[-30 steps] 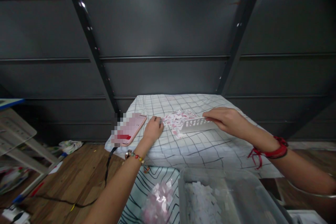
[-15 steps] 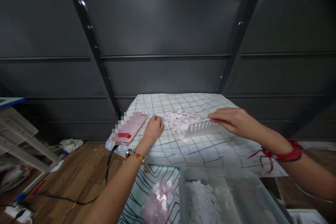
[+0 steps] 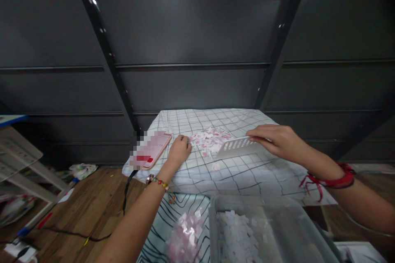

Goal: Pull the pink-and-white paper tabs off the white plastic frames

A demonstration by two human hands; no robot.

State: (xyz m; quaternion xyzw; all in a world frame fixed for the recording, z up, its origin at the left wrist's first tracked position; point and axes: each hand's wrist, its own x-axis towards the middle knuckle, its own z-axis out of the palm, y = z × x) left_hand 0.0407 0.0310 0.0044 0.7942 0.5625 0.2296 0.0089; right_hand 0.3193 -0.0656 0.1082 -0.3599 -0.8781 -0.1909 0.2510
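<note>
My right hand point(image 3: 274, 141) pinches the upper right edge of a white slotted plastic panel point(image 3: 236, 148). The panel stands tilted on a white checked cloth point(image 3: 247, 176). Against its left end lies a loose pile of small white and pink paper pieces point(image 3: 211, 139). On the pile's left side my left hand point(image 3: 179, 150) rests on the cloth, fingers slightly bent and fingertips at the pile's edge. Its thumb is hidden. A couple of paper pieces point(image 3: 216, 167) lie in front of the panel.
A pink-cased phone point(image 3: 154, 150) with a black cable lies left of my left hand. Nearest me are a clear plastic bin point(image 3: 277, 213) holding white paper pieces and a clear bag point(image 3: 185, 234) of pinkish pieces. A dark panelled wall point(image 3: 191, 86) rises behind the cloth.
The panel's slotted face has tilted back slightly, and its lower left corner has shifted a little left. A paper piece now shows apart in front of it. My left hand has barely moved.
</note>
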